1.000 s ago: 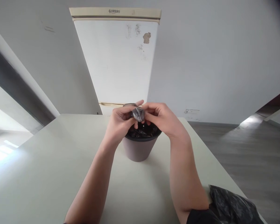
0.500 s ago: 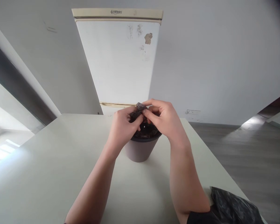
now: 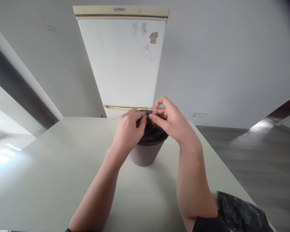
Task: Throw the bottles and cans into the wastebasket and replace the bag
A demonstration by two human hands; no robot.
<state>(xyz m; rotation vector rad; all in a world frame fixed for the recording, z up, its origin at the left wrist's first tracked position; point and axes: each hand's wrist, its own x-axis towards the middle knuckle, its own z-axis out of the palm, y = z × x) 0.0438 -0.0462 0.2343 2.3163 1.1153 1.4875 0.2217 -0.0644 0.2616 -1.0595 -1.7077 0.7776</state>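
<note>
A small grey-mauve bin (image 3: 145, 154) stands on the pale table (image 3: 50, 180), lined with a black plastic bag (image 3: 152, 133). Both my hands meet just above the bin's far rim. My left hand (image 3: 128, 132) is closed, its thumb and fingers pinching the dark bag material. My right hand (image 3: 168, 120) also pinches the same bit of bag with thumb and middle fingers, while its index finger curls upward. The pinched part of the bag is mostly hidden between my fingers.
A worn white fridge (image 3: 122, 61) stands against the grey wall right behind the table. A crumpled black plastic bag (image 3: 239, 214) lies at the table's near right corner. Grey floor (image 3: 256, 161) opens to the right.
The bundled bag piece held up between my hands has been worked lower and tighter between my fingers. My right index finger has lifted. Both hands stayed over the bin.
</note>
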